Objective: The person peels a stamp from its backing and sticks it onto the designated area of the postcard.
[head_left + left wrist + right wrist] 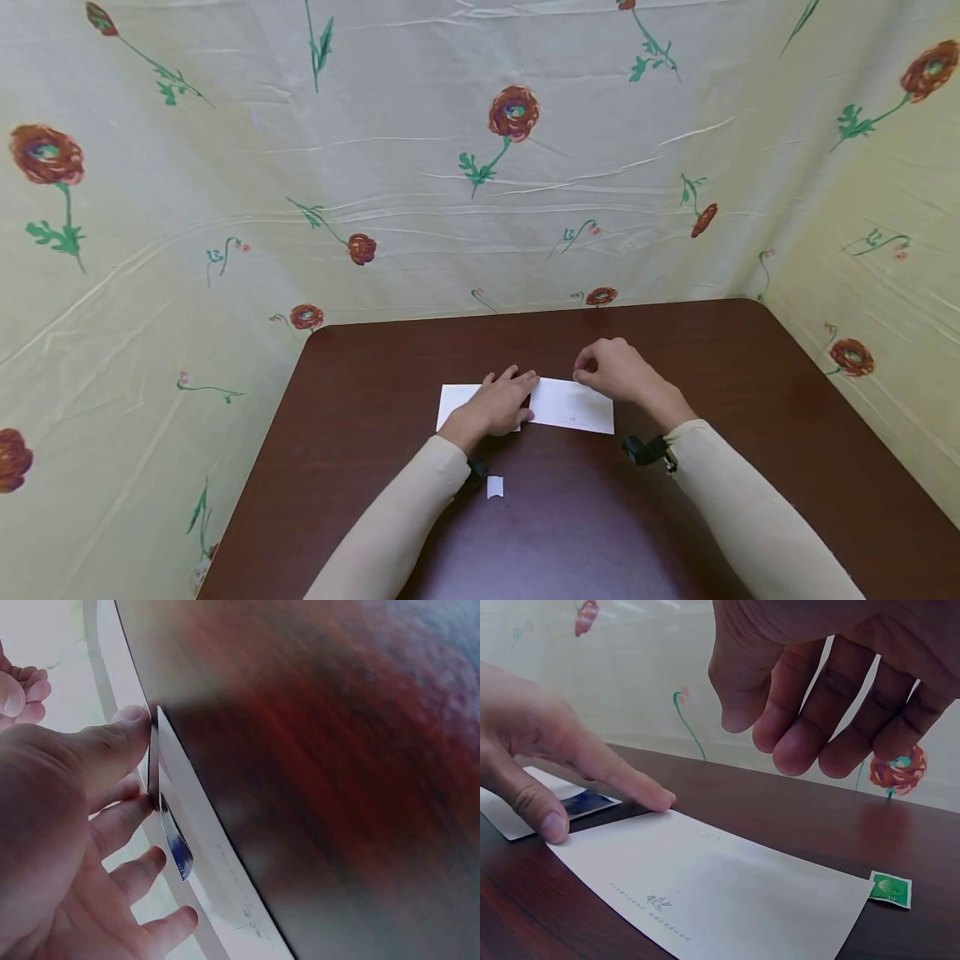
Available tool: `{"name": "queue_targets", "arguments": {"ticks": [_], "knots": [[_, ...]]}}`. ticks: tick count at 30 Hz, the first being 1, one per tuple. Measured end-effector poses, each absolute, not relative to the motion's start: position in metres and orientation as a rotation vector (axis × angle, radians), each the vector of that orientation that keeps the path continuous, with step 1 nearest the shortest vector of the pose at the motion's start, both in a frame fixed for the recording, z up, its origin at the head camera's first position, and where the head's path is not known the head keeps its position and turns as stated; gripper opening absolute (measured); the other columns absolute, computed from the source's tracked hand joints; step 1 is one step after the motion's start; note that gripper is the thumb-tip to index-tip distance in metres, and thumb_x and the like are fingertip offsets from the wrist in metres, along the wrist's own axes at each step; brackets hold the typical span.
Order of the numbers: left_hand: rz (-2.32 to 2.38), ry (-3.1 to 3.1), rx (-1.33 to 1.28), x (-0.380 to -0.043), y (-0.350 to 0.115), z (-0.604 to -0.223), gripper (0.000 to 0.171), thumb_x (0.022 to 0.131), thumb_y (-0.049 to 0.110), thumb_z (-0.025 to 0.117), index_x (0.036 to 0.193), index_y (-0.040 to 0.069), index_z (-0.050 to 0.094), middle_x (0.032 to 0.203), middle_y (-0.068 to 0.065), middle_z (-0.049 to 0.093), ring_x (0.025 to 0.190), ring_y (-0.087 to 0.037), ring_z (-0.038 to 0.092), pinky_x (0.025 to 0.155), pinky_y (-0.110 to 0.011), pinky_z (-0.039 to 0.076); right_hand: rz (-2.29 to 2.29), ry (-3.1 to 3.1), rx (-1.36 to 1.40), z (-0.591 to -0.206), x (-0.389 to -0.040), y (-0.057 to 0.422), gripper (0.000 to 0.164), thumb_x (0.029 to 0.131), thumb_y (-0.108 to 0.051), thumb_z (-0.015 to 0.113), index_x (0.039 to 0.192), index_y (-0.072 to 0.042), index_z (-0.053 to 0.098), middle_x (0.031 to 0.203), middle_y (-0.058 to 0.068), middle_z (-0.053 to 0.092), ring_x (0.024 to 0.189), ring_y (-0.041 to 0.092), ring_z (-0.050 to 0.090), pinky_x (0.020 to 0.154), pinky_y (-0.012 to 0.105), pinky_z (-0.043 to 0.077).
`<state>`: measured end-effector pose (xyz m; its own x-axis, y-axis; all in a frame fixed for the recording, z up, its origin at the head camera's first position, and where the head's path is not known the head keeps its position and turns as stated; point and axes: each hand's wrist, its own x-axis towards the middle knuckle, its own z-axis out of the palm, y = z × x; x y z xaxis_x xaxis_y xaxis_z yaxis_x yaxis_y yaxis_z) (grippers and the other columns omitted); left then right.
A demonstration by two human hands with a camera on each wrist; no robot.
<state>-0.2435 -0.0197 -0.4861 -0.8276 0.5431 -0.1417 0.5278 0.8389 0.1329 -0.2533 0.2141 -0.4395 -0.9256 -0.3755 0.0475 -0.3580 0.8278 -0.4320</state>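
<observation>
Two white cards lie end to end on the dark table. My left hand (497, 407) stretches over the left card (454, 398). In the right wrist view its thumb and forefinger, both extended, touch the near end of the right card (735, 885). A dark blue stamp-like piece (589, 802) shows at the end of the left card, beside that hand. Over the far edge of the right card hovers my right hand (617, 371), its fingers loosely bent with nothing between them. A green stamp (892, 889) peeks out by the right card's corner, hidden in the head view.
A small white slip (495, 487) lies on the brown table (555, 533), close to my left sleeve. Flower-printed sheeting (420, 167) hangs behind the table and along both sides. Each wrist carries a black band with a camera (645, 450).
</observation>
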Motion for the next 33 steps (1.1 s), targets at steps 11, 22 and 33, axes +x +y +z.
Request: {"name": "queue_targets", "arguments": {"ticks": [11,22,33], "knots": [[0.031,2.879,0.812,-0.238,-0.017,-0.488,0.067,0.099,0.037,0.060,0.157,0.017,0.034,0.164,0.002,0.032,0.153,-0.031,0.024,0.118,-0.058,0.027,-0.679,2.982,-0.543,-0.438,-0.256,0.221,0.011,0.091,-0.025,0.071,0.093,-0.016,0.078,0.084,-0.001,0.072,0.069,0.016,0.060,0.063,0.030,0.051],[-0.127,2.871,0.773,-0.232,-0.014,-0.482,0.066,0.099,0.040,0.057,0.157,0.018,0.036,0.163,0.003,0.032,0.152,-0.029,0.025,0.118,-0.058,0.026,-0.666,3.007,-0.524,-0.442,-0.260,0.237,0.011,0.092,-0.020,0.070,0.095,-0.012,0.077,0.086,0.001,0.072,0.069,0.016,0.059,0.063,0.031,0.051],[-0.178,2.877,0.729,-0.231,-0.010,-0.482,0.066,0.098,0.044,0.057,0.156,0.019,0.037,0.164,0.005,0.032,0.152,-0.027,0.026,0.119,-0.057,0.025,-0.514,3.051,-0.420,-0.457,-0.263,0.253,0.015,0.089,-0.016,0.069,0.100,-0.008,0.075,0.091,0.007,0.072,0.071,0.020,0.059,0.063,0.034,0.051]]}}
